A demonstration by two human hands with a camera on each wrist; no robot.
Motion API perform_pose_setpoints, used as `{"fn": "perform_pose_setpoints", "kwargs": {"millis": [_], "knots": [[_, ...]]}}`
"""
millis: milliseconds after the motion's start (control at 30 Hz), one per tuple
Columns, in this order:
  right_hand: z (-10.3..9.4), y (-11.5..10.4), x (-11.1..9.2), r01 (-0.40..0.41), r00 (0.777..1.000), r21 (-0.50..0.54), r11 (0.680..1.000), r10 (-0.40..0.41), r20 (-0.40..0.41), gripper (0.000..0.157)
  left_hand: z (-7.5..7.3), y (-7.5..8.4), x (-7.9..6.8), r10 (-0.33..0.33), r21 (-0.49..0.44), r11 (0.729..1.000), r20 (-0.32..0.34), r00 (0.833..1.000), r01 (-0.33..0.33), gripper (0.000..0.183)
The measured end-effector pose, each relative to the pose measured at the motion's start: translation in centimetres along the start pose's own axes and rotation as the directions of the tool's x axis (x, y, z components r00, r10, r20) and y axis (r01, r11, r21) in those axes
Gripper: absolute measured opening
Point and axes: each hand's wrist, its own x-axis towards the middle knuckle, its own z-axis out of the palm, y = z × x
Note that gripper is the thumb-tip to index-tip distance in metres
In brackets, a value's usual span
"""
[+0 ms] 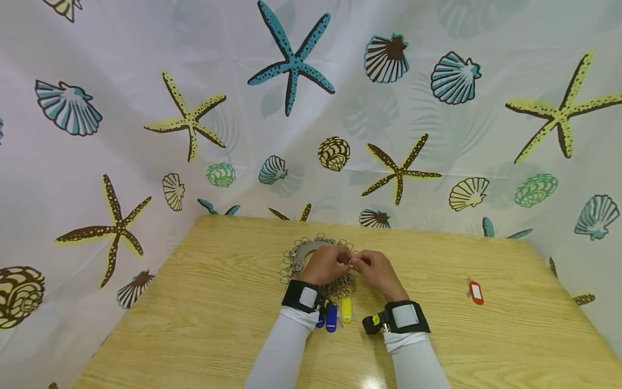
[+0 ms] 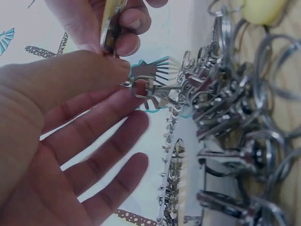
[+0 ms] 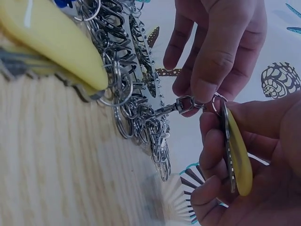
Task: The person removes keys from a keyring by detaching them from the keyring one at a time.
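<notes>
Beyond white sleeves (image 1: 282, 346), pinching a clasp (image 2: 162, 88) in the left hand (image 1: 323, 265) and a yellow tag (image 3: 241, 162) in the right hand (image 1: 381, 274), at the clasp-rimmed plate (image 1: 304, 250), apparently partway, with blue tags (image 1: 331, 320) seemingly hung and a red tag (image 1: 476, 293) well apart, probably left to hang.

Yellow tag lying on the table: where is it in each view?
Head: yellow tag, lower centre, right of the blue tags.
Left wrist: yellow tag, top right, cut off by the edge.
Right wrist: yellow tag, upper left, large.
Shared landmark: metal rings, beside it in all three.
</notes>
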Motion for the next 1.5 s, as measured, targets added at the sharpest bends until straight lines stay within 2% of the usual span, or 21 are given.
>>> {"fn": "perform_pose_setpoints", "kwargs": {"millis": [200,733,1067,1333,1500], "knots": [[-0.02,0.00,-0.05,-0.014,1.000,-0.014,1.000,0.014,-0.024,0.021,0.24,-0.21,-0.09,0.017,-0.044,0.999,-0.023,1.000,-0.018,0.016],[-0.35,-0.15,-0.17,0.017,1.000,-0.034,0.999,-0.018,-0.023,0.019,0.03,0.00,-0.15,0.005,-0.031,1.000,-0.023,1.000,-0.006,0.018],[-0.26,-0.04,0.10,0.071,0.996,-0.084,0.994,-0.075,-0.044,0.019,-0.11,-0.10,-0.17,0.012,-0.041,0.999,-0.034,0.999,-0.013,0.018],[-0.18,-0.08,0.10,0.064,0.996,-0.080,0.995,-0.068,-0.053,0.018,-0.04,-0.41,0.01,0.040,-0.018,0.999,-0.032,0.999,-0.041,0.018],[0.03,0.07,0.11,0.052,0.996,-0.081,0.995,-0.058,-0.070,0.018,-0.10,-0.39,-0.12,0.051,-0.042,0.998,-0.031,0.998,-0.053,0.019]]}}
